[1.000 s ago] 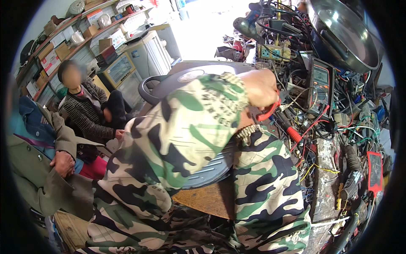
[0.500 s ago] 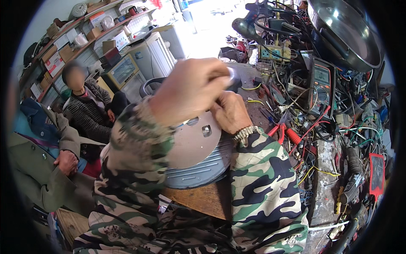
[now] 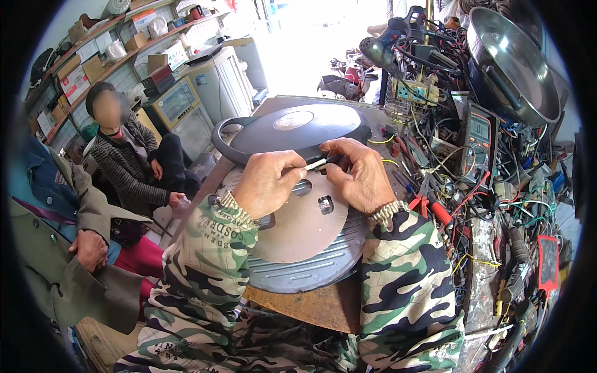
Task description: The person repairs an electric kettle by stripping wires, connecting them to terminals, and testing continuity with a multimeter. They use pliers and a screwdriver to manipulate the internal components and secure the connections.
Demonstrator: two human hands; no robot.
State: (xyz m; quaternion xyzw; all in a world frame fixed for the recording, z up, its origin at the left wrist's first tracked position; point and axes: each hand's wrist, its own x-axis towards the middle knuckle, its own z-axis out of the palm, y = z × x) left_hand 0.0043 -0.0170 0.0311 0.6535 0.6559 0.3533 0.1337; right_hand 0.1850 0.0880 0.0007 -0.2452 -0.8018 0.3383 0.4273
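Over a round appliance, both my hands meet at a short white sleeve-like piece. My left hand pinches its left end between thumb and forefinger. At the other end, the thumb and fingertips of my right hand close on a dark wire-like bit, mostly hidden. Below them lies a beige disc with cut-out holes, resting on a grey ribbed round base. Just beyond my hands is a dark, dome-shaped cover with a loop handle and a pale oval in its top.
The appliance sits on a worn wooden table. To the right is a heap of wires and tools, with red-handled pliers, a multimeter and a steel pan. Two people sit on the left, before shelves.
My left hand has come down from its blurred, raised position to meet my right hand. The dark cover, mostly hidden before, now shows. The view has shifted slightly.
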